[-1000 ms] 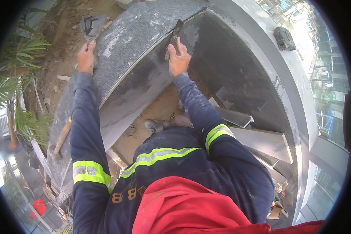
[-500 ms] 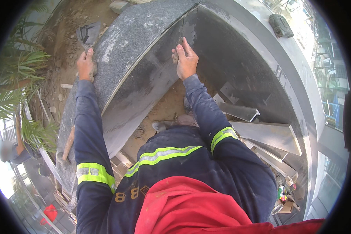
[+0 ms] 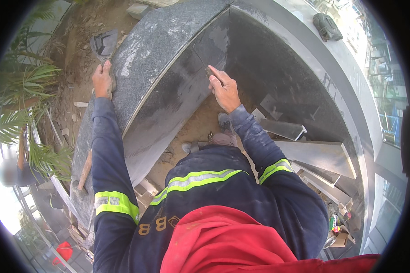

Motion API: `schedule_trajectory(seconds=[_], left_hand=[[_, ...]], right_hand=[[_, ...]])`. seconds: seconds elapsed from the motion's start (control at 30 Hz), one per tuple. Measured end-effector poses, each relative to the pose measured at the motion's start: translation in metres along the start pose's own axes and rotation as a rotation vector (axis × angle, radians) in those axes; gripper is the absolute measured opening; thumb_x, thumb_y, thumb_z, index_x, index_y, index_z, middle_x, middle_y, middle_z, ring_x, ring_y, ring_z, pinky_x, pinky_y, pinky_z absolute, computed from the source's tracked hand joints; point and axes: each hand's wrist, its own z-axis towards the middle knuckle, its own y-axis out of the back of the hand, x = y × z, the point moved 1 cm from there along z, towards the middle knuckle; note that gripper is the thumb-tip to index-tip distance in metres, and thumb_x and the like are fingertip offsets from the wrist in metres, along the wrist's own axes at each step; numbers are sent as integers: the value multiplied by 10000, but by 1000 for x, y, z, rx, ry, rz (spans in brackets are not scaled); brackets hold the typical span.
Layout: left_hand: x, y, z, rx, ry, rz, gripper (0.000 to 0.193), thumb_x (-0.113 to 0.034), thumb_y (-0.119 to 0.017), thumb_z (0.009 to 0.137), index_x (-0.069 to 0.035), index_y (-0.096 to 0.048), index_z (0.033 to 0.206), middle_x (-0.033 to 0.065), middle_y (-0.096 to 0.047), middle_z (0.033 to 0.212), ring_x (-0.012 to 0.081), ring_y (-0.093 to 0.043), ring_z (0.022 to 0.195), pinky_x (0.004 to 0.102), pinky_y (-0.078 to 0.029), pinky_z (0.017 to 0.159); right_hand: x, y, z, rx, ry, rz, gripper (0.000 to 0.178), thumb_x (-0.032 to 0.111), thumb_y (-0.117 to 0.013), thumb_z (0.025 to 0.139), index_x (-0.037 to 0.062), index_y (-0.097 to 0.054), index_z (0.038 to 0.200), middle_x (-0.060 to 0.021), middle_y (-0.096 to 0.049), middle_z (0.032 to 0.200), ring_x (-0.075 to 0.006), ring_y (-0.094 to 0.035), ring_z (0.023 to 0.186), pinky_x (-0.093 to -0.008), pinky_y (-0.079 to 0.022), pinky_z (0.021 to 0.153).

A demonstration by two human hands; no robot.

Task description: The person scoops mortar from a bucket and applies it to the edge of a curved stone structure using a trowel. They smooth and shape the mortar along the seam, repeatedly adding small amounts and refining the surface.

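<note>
My left hand (image 3: pixel 103 82) is closed round the handle of a putty knife (image 3: pixel 104 44), above the left side of a grey stone ledge (image 3: pixel 146 50). Dark paste lies on its wide blade. My right hand (image 3: pixel 224 91) is closed, pinching a small, narrow brownish tool (image 3: pixel 208 71); its far end is too small to make out. This hand is close to the inner face of the dark stone wall (image 3: pixel 177 100), where a thin dark joint line runs down from the ledge. Whether the tool touches the stone I cannot tell.
Stone slabs (image 3: pixel 316 157) and offcuts lean at the right inside the angled walls. A wooden-handled hammer (image 3: pixel 85 170) lies on the ledge by my left forearm. A dark bag (image 3: pixel 327 27) sits on the far right ledge. Palm leaves (image 3: pixel 36 75) and another person are at the left.
My right hand has come nearer to me and slightly right, away from the upper part of the joint line. My left hand with the putty knife has shifted a little toward me.
</note>
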Motion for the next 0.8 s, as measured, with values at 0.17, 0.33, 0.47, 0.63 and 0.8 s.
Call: schedule_trajectory(seconds=[0.17, 0.33, 0.47, 0.63, 0.8], left_hand=[[-4, -5, -1, 5, -13, 36, 379, -336, -645, 1011, 39, -694, 1019, 56, -689, 962, 118, -552, 879, 275, -442, 829], [-2, -5, 2, -8, 42, 68, 377, -341, -649, 1010, 33, -697, 1026, 50, -689, 981, 118, -556, 897, 275, -441, 841], [5, 3, -1, -5, 68, -2, 374, -350, -655, 1008, 22, -695, 1029, 29, -677, 990, 103, -543, 910, 266, -431, 842], [3, 2, -1, -8, 67, 46, 375, -356, -659, 1005, 18, -689, 1021, 9, -659, 982, 86, -529, 909, 251, -417, 839], [5, 1, -2, -16, 63, 13, 376, -360, -659, 1005, 15, -697, 1004, 11, -661, 980, 91, -527, 904, 253, -417, 839]], right_hand=[[14, 43, 32, 135, 278, -274, 484, 328, -735, 939, 70, -651, 1339, -152, -713, 1196, -220, -696, 1008, -347, -540, 905], [43, 81, 95, 349, 442, -689, 389, 361, -664, 966, 111, -700, 1261, -142, -726, 1197, -355, -672, 1095, -435, -519, 964], [56, 89, 127, 208, 482, -877, 396, 406, -625, 979, 107, -711, 1224, -129, -725, 1188, -352, -664, 1099, -450, -520, 946], [39, 114, 138, 4, 324, -816, 445, 416, -640, 963, 70, -702, 1236, -165, -727, 1165, -369, -666, 1097, -450, -518, 949], [17, 130, 138, -194, 175, -630, 475, 397, -659, 953, 24, -690, 1245, -218, -727, 1123, -398, -687, 1042, -447, -522, 949]])
